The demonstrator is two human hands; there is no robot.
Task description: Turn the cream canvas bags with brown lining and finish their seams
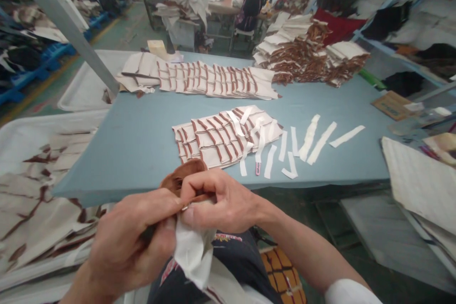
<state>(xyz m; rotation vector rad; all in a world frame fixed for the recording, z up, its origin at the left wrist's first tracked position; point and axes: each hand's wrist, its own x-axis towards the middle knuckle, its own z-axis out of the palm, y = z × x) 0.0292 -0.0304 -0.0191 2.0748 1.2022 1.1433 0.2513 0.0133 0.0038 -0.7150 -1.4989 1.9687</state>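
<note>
Both my hands are closed on one fabric piece (194,247), cream cloth with a brown trim (183,175) bulging at its top. My left hand (131,242) pinches it from the left; my right hand (221,204) grips it from the right, the fingers curled over the brown part. The piece is held above my lap, just in front of the blue table's near edge (142,185). On the table beyond lies a fanned stack of similar cream pieces with brown edges (221,135), with several white strips (313,140) and a small pink clip (257,168) beside it.
A longer row of cream pieces (213,78) and a heaped pile (309,52) lie at the table's far side. White bins with more pieces (39,190) stand at left. A cream stack (420,185) sits at right. A seated person (252,4) works far behind.
</note>
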